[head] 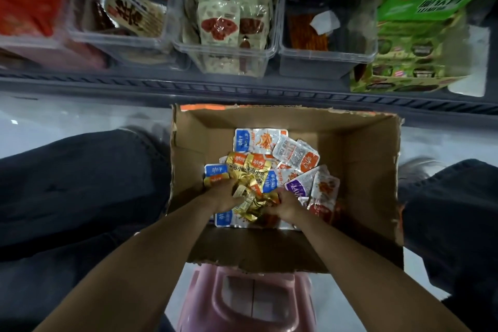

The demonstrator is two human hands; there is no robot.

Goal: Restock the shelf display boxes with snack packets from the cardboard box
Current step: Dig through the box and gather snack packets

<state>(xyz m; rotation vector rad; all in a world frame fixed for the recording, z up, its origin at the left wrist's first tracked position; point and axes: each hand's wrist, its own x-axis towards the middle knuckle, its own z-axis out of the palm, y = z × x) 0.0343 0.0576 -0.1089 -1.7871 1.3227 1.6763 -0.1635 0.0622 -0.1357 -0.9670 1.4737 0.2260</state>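
The left hand (222, 197) is clutching crinkly gold foil snack packets (249, 172), and the right hand (287, 207) is gripping the same bunch, low inside the open brown cardboard box (363, 159). They look light, soft and slippery, so scooping bunches should suit.

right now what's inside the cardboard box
The cardboard box holds a loose pile of snack packets, blue, orange, purple. The left hand and right hand grip gold packets on top. Whatever lies under the pile is covered.
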